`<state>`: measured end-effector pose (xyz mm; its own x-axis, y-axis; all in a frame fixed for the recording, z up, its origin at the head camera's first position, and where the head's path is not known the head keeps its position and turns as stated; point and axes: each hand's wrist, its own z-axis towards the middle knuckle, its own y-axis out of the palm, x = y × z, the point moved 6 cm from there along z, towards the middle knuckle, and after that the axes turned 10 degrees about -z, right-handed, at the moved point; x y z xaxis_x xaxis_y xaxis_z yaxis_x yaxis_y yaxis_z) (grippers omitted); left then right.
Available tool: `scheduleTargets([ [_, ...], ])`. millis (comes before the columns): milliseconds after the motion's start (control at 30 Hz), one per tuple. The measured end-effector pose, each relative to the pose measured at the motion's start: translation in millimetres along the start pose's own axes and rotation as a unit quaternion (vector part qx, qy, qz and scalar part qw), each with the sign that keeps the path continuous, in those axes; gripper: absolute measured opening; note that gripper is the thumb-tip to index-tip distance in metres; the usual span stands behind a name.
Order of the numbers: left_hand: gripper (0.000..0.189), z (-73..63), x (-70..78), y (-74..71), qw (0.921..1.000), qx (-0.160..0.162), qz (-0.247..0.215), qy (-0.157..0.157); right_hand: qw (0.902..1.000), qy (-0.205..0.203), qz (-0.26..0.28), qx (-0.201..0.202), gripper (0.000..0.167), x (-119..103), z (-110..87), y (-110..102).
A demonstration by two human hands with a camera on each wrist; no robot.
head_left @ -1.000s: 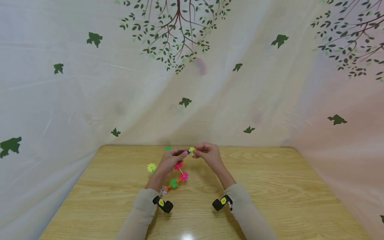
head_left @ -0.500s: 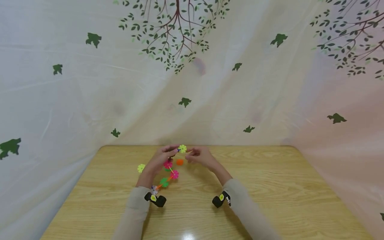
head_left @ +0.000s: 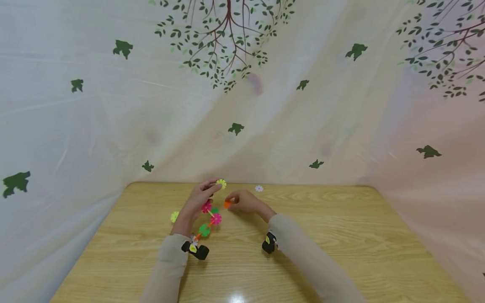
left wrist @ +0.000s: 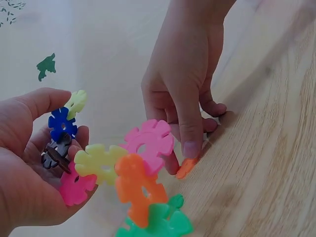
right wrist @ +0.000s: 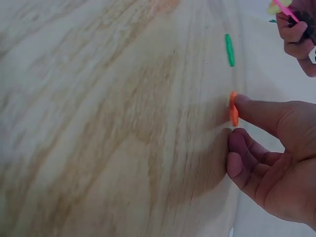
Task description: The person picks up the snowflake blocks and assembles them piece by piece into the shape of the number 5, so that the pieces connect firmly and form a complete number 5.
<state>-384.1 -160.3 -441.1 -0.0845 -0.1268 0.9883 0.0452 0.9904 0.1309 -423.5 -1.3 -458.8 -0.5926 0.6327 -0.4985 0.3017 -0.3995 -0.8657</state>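
My left hand (head_left: 195, 204) holds up a chain of interlocked plastic snowflake discs. At its upper end a yellow disc (head_left: 221, 184) shows by the thumb tip. In the left wrist view a blue disc (left wrist: 62, 125), a black disc (left wrist: 55, 153) and a pink disc (left wrist: 78, 185) lie within the palm. From there the chain hangs through yellow, pink, orange and green discs (head_left: 204, 230) to a white one near the wrist. My right hand (head_left: 246, 202) pinches a loose orange disc (right wrist: 233, 108) at the tabletop between thumb and index finger, the other fingers curled.
On the wooden table (head_left: 322, 235) lie a green disc (right wrist: 230, 49) close to the orange one, a white disc (head_left: 259, 188) near the back edge, and a yellow disc (head_left: 174, 216) left of my left wrist. A patterned cloth (head_left: 182, 126) hangs behind.
My right hand has let go of the yellow disc at the chain's end and come down to the orange disc. My left hand has shifted left with the chain. The white disc has come into view.
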Motion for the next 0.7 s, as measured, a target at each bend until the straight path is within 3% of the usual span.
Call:
scheduleTargets([
  [133, 0.045, 0.6, 0.0, -0.3, 0.9999, 0.009, -0.008, 0.003, 1.0, 0.005, -0.001, 0.006, 0.017, 1.3, 2.0, 1.5],
  [400, 0.037, -0.8, -0.3, 9.3, 0.9996, 0.011, -0.023, 0.015, 0.9949, 0.03, 0.076, 0.059, 0.017, 16.4, -14.4, -7.6],
  [500, 0.035, -0.6, -3.1, 15.5, 0.9994, 0.01, -0.03, 0.012, 0.9867, 0.036, 0.117, 0.107, 0.016, 20.8, -24.5, -16.2],
  [700, 0.034, 0.9, -10.2, 29.4, 0.9994, 0.0, -0.035, 0.004, 0.96, 0.044, 0.193, 0.199, 0.015, 23.6, -41.7, -34.8],
])
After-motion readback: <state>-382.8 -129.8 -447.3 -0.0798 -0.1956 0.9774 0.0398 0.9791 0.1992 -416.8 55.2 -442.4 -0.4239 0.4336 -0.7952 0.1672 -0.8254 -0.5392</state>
